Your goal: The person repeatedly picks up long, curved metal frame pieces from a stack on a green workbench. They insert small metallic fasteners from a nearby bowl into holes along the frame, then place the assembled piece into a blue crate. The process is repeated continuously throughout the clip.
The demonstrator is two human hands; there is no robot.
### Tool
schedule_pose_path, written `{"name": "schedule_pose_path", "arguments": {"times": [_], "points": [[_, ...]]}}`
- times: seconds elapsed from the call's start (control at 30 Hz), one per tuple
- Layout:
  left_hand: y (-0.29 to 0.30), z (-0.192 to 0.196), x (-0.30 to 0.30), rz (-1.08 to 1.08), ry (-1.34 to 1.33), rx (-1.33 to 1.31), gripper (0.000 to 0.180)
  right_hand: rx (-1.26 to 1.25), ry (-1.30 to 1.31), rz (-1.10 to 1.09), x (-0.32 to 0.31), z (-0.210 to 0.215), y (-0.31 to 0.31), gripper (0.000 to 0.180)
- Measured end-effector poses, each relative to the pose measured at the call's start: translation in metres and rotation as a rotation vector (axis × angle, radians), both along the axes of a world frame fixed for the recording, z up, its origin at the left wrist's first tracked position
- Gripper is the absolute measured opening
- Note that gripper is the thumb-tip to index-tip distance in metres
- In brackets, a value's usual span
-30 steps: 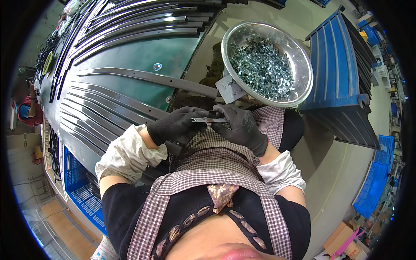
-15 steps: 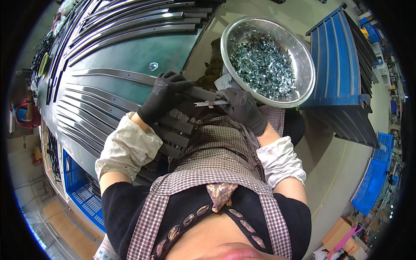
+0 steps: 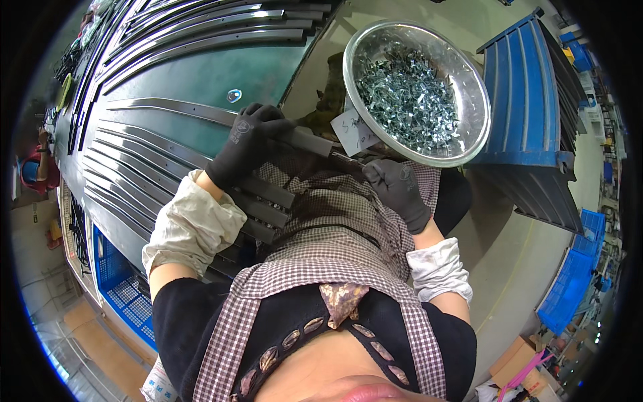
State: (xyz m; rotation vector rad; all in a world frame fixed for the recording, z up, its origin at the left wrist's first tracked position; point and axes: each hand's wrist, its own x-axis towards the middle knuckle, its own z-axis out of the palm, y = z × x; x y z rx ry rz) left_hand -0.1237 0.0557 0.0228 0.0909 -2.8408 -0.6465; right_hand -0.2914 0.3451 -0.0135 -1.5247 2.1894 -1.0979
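My left hand [image 3: 249,142], in a black glove, is wrapped round a long dark strip [image 3: 311,142] near its right end, which projects over my lap. The strip's other part runs left across the green tabletop [image 3: 221,70]. My right hand [image 3: 400,190], also gloved, is closed on a thin metal tool [image 3: 347,159]. The tool points left at the strip's end; whether its tip touches or enters the strip I cannot tell. More dark strips [image 3: 264,189] lie beside my left wrist, their ends over the checked apron [image 3: 335,231].
A clear round bowl [image 3: 471,100] holding many small shiny metal clips [image 3: 408,100] stands ahead to the right, a paper slip [image 3: 351,131] by it. A blue ribbed bin [image 3: 519,100] is farther right. Rows of strips cover the table; a blue basket [image 3: 130,305] sits lower left.
My right hand has moved right and down, away from my left hand. The tool's tip, visible earlier before the apron, is now at the strip's end. My left hand keeps its grip.
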Motion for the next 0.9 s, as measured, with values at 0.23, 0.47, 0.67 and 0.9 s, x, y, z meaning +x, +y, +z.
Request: {"name": "schedule_pose_path", "arguments": {"times": [0.23,0.47,0.67,0.9], "points": [[-0.002,0.005,-0.001,-0.035,-0.001,-0.030,0.039,0.052,0.227,0.026,0.010,0.016,-0.030,0.023],[-0.028,0.016,0.023,0.004,0.009,0.095,0.022,0.018,0.168,0.055,-0.013,0.019,-0.018,0.030],[-0.093,-0.003,0.080,0.515,-0.039,0.050,0.015,0.222,0.192,-0.182,-0.110,0.000,-0.029,0.032],[-0.061,0.026,0.125,0.743,-0.207,0.067,0.030,0.541,0.330,-0.198,-0.150,-0.029,-0.062,0.056]]}}
